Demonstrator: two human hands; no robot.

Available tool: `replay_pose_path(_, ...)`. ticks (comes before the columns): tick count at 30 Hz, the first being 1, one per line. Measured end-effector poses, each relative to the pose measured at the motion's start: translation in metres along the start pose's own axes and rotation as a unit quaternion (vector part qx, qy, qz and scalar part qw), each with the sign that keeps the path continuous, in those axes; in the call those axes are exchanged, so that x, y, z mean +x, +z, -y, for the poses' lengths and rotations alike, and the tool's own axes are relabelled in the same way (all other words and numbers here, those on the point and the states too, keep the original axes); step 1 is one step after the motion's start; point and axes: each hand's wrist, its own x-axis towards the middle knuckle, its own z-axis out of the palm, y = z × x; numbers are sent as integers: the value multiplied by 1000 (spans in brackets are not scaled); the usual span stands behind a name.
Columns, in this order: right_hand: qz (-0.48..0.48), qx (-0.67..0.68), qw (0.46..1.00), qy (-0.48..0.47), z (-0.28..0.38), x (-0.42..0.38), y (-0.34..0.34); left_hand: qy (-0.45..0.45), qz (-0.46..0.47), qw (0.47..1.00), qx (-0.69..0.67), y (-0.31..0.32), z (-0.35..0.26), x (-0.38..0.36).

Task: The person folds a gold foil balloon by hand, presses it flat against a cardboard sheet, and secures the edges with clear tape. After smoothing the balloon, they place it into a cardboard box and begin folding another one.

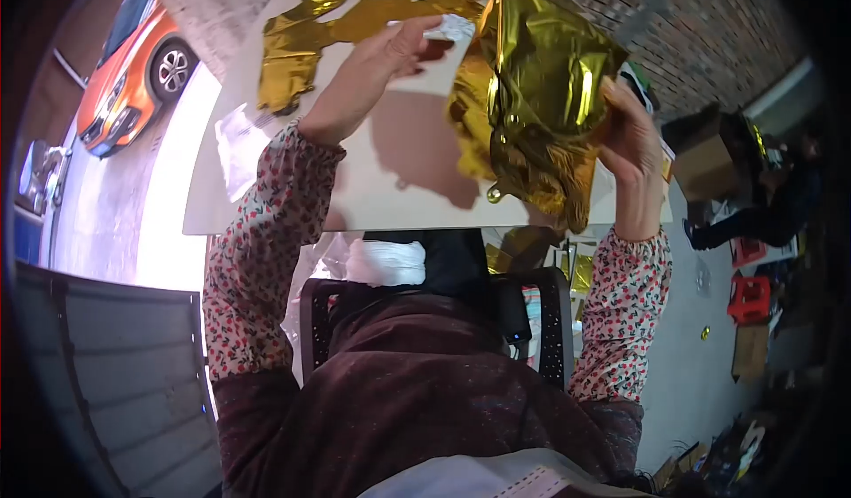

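Note:
A crumpled gold foil balloon (554, 72) hangs above the table, its folds tapering to a loose lower end. My right hand (634, 134) is closed on the balloon's right edge, thumb and fingers around the foil. My left hand (386, 68) is raised over the table to the left of it, fingers curled. A piece of crinkled clear plastic (456, 27) shows at the left fingertips, and they seem pinched on it. More flat gold foil (291, 59) lies on the white table (355, 192) beyond and left of my left hand.
A clear plastic bag (238, 150) lies at the table's left edge. A white folded bundle (386, 262) rests at my lap. At right are cardboard boxes (706, 156), a red plastic stool (750, 300) and a person in dark clothing (789, 192). An orange car (124, 90) stands outside.

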Motion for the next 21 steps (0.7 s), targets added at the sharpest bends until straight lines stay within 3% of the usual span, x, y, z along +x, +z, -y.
replay_pose_path(2, 74, 51, 993, 75, -24, 34, -37, -124, 31, 978, -165, -5, -3, -12)
replay_pose_path(3, 64, 4, 994, 94, -40, 46, -33, -129, 47, 950, -281, -1, 0, -21)
replay_pose_path(6, -42, -29, 993, 109, -92, 54, 2, -251, 5, 942, -223, -14, 14, -52)
replay_pose_path(9, -32, -122, 982, 140, -140, 73, -33, -229, -15, 973, 17, -24, 63, -75)
replay_pose_path(13, -53, -190, 967, 162, -147, 56, 0, -171, -39, 982, 75, -22, 97, -84)
replay_pose_path(16, -39, -197, 960, 195, -150, 49, -13, -130, -68, 974, 173, -15, 105, -72)
replay_pose_path(19, 23, -345, 895, 281, -115, 30, -9, -150, -13, 987, 62, -17, 102, -55)
replay_pose_path(21, 52, -571, 792, 208, -93, 20, -12, -152, 45, 987, 4, -34, 125, -40)
